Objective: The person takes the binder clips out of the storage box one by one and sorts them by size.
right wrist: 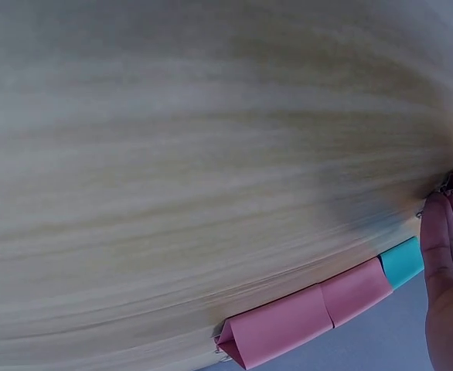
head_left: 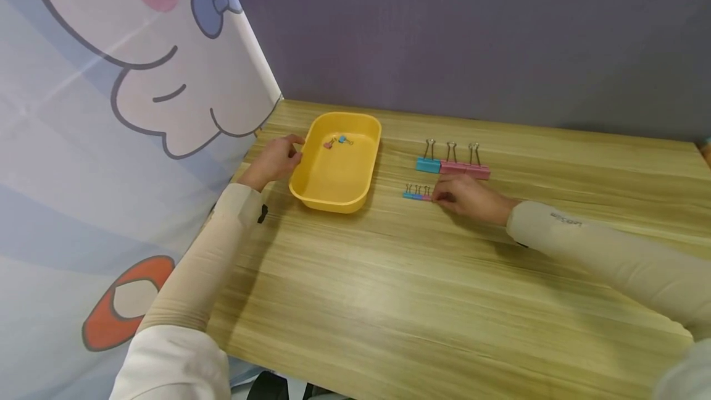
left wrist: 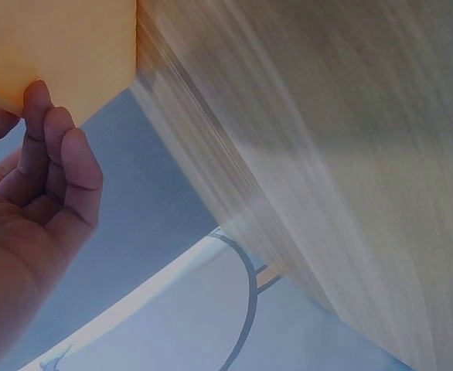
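Observation:
My left hand (head_left: 276, 159) pinches the left rim of a yellow plastic tray (head_left: 333, 207); in the left wrist view its fingers lie against the tray wall (left wrist: 95, 54). A small pink binder clip (head_left: 329, 144) and a small blue binder clip (head_left: 342, 139) lie inside the tray. My right hand (head_left: 463, 194) pinches a small binder clip (right wrist: 447, 184), mostly hidden by the fingers, at the right end of a row of small clips (head_left: 416, 197). Behind that hand stands a row of large binder clips, one teal (head_left: 428, 165) and two pink (head_left: 454, 168), handles up.
The wooden table (head_left: 355, 283) meets a dark grey panel (head_left: 472, 36) at the back. A cartoon-printed sheet (head_left: 66, 171) hangs along the left edge. A small black object (head_left: 263, 213) shows by the left wrist.

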{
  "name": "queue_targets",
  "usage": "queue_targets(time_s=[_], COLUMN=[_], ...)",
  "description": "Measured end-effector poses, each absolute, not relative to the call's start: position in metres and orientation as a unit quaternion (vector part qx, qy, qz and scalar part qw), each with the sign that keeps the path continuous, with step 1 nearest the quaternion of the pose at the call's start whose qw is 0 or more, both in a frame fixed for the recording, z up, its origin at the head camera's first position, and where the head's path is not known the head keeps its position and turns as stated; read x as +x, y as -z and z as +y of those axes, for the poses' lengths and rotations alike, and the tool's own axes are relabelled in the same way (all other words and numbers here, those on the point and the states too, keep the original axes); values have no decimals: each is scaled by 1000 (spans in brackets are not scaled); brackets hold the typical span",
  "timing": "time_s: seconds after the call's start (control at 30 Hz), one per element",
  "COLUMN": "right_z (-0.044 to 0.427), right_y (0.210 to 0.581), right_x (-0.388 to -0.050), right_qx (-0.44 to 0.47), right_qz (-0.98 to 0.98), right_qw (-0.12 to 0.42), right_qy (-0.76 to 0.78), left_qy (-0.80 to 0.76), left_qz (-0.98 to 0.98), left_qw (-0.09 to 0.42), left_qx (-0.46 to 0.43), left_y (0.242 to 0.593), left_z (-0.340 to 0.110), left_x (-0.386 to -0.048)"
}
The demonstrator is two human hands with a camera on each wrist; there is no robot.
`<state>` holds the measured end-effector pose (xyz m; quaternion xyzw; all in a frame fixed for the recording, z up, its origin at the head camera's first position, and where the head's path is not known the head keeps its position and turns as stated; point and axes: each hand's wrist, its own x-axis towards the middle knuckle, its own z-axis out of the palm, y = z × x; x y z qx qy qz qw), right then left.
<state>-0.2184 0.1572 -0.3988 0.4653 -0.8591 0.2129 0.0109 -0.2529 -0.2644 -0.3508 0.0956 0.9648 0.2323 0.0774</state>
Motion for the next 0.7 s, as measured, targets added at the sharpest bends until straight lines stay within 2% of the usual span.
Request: queue_targets(time_s=[0.2, 0.37, 0.47, 0.7], right_z=[155, 155, 154, 142], right_y=[397, 394, 387, 363], right_x=[-218, -220, -223, -230], right_qx=[458, 459, 461, 448], right_qz=[-864, -863, -862, -875], right_qw=[1, 32, 47, 40], right_qy=[-211, -210, -205, -179], left_qy=[-230, -233, -236, -238], left_qz=[965, 964, 963, 963], left_qw=[76, 72, 73, 74], left_qx=[98, 104, 104, 105], left_y=[351, 352, 352, 352], left_z=[-265, -266, -267, -269], left_x=[-252, -253, -253, -254])
